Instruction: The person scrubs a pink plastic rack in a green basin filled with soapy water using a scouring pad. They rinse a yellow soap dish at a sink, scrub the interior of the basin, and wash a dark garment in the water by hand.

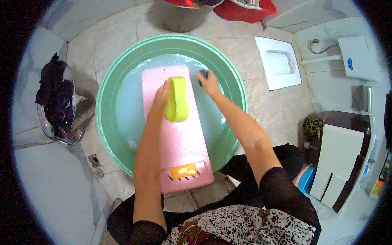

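A pink ridged washboard (181, 141) slants in the large green basin (104, 104), its lower end resting on the near rim. My left hand (162, 94) is closed on the left side of a lime-green oblong thing (178, 114) with a narrowed middle and a long hollow. It lies on the board's upper half, and its exact kind is unclear. To the right of the board, over the cloudy water, my right hand (211, 84) grips a small dark object (203, 75), partly hidden by the fingers. An orange bar of soap (182, 171) sits in the board's bottom recess.
A metal bucket (87, 98) heaped with dark cloth (54, 98) stands left. Behind the basin are another bucket (179, 20) and a red tub (249, 13). A squat toilet (279, 65) lies at far right, a white-and-dark cabinet (337, 163) nearer. Floor drain (94, 160) at left.
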`<action>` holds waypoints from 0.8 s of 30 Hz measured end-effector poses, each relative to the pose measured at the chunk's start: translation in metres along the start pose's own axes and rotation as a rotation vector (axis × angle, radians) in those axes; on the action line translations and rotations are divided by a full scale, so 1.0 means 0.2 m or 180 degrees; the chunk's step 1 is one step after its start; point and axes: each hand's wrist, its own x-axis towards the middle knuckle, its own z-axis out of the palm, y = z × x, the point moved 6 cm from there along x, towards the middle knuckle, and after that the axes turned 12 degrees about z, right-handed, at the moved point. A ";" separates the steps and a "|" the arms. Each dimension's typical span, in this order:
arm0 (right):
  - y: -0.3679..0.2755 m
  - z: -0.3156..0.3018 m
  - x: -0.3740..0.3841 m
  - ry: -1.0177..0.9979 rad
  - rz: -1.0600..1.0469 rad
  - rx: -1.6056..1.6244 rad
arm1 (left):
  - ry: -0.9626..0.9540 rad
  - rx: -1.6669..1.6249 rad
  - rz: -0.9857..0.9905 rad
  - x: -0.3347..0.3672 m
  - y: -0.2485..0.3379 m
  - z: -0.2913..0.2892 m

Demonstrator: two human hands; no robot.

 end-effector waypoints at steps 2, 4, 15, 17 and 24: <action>0.23 0.06 -0.07 0.0469 -0.0296 -0.1038 | -0.0002 -0.0322 -0.0105 -0.01 -0.04 -0.03; 0.46 0.15 -0.19 0.0717 -0.0205 -0.1800 | -0.0004 -0.0672 -0.0172 -0.01 -0.09 -0.09; 0.13 0.13 -0.30 0.0104 0.0072 0.0964 | 0.0345 -0.0796 -0.0528 -0.08 -0.12 -0.19; -0.09 0.06 -0.37 -0.0256 -0.0124 0.1650 | 0.0454 -0.0940 -0.0519 -0.04 -0.18 -0.16; -0.49 0.06 -0.80 -0.0473 -0.2415 0.0375 | 0.0246 -0.0935 -0.0291 0.03 -0.21 -0.15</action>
